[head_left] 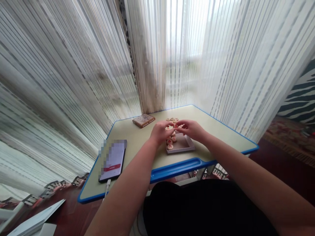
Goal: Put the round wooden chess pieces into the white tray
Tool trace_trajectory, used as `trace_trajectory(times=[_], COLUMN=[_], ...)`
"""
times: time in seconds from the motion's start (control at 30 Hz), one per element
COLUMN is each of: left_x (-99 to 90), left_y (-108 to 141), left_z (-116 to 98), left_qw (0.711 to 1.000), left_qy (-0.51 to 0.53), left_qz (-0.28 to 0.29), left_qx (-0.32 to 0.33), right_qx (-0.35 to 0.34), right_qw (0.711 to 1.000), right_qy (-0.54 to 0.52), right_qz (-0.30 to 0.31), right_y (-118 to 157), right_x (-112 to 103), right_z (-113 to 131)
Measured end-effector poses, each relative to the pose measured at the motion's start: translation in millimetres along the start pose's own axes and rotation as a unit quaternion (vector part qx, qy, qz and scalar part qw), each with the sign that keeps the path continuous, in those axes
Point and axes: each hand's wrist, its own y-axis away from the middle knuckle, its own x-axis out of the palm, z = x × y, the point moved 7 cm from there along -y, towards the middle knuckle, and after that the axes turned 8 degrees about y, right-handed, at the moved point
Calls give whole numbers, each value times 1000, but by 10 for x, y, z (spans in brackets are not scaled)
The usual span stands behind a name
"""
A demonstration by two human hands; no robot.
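Above the far part of a shallow open box (180, 150), my left hand (160, 130) and my right hand (191, 128) meet at the fingertips. Between them is a round Chinese chess piece (175, 126) with a red character, pinched from both sides. Along the box's left side lie several more pale round pieces (170, 147) with red markings. Beyond my fingers, other chess pieces (172, 119) sit on the table, partly hidden by my hands. The right part of the box shows its bare bottom.
The pale table (137, 147) has a blue edge and a blue front groove (176, 169). A flat decorated box (144, 120) lies at the back left. At the left, a phone (114, 160) is plugged into a white cable (107, 187). Sheer curtains (152, 65) hang behind.
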Motion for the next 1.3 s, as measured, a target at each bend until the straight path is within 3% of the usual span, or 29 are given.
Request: trace_trajectory(times=[0.13, 0.37, 0.9, 1.07, 1.3], left_x=[-36, -2, 15, -13, 2], left_y=[8, -5, 17, 18, 54], left_z=[50, 242, 247, 330, 481], left_qw=[999, 992, 990, 982, 955], left_qy=[-18, -65, -85, -107, -212], left_qz=[-30, -35, -16, -17, 50], left_qx=[-35, -103, -113, -158, -200], right_qx=[-52, -186, -197, -196, -181], right_qw=[994, 963, 960, 957, 957], right_qy=[96, 193, 198, 211, 225], right_qz=[-19, 8, 34, 43, 28], right_y=[147, 215, 212, 209, 209], right_x=[-48, 182, 195, 215, 163], right_z=[60, 179, 203, 189, 148])
